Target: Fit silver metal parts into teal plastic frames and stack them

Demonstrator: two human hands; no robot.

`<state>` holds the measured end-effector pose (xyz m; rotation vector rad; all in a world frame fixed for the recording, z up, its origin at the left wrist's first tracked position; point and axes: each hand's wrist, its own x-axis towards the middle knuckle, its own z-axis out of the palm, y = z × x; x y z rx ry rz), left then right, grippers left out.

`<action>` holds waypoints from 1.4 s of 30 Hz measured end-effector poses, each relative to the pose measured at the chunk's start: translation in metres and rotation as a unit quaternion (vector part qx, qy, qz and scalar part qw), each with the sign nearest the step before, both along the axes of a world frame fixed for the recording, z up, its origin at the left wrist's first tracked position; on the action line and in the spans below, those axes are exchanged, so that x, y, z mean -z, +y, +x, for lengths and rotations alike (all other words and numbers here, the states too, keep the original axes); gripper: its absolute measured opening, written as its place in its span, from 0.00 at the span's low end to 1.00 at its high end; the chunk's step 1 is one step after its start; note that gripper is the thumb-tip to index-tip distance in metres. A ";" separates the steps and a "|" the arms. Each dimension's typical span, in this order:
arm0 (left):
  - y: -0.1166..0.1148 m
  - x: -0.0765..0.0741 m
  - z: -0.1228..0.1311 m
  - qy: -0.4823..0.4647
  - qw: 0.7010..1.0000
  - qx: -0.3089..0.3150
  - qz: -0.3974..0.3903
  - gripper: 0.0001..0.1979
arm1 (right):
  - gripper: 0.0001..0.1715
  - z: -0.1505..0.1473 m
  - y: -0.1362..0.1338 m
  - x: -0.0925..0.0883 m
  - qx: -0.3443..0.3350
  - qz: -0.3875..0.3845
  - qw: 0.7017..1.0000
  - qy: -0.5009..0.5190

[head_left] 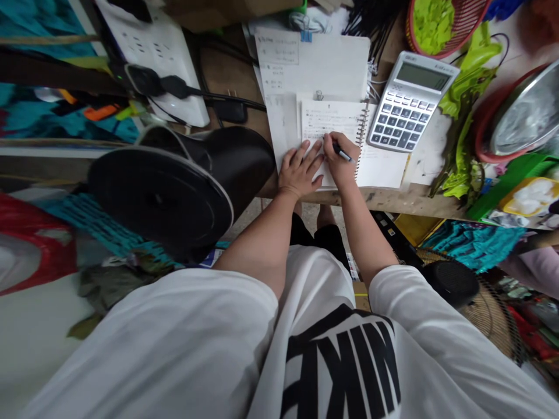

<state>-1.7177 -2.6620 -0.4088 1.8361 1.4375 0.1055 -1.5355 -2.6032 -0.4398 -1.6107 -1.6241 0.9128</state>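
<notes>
A spiral notebook (336,119) with handwritten lines lies open on the wooden table (406,201). My left hand (300,170) rests flat on its left page, fingers spread. My right hand (340,158) is closed around a black pen (342,153), whose tip touches the page. Loose white sheets (314,64) lie under and behind the notebook, held by a blue clip (306,35).
A grey calculator (410,99) sits right of the notebook. A black lamp shade (174,186) and a white power strip (152,52) with plugs stand at the left. Green plastic leaves (463,134), a red basket (441,23) and a metal bowl (524,116) crowd the right.
</notes>
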 end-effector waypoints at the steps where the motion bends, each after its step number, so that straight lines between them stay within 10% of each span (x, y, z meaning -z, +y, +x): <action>1: 0.000 0.000 0.000 -0.001 1.000 0.000 0.000 0.39 | 0.37 0.000 0.000 0.000 -0.002 0.000 1.000 0.000; 42: -0.001 0.007 0.000 -0.017 1.000 -0.021 0.004 0.40 | 0.46 -0.003 0.001 -0.006 -0.002 -0.008 1.000 0.008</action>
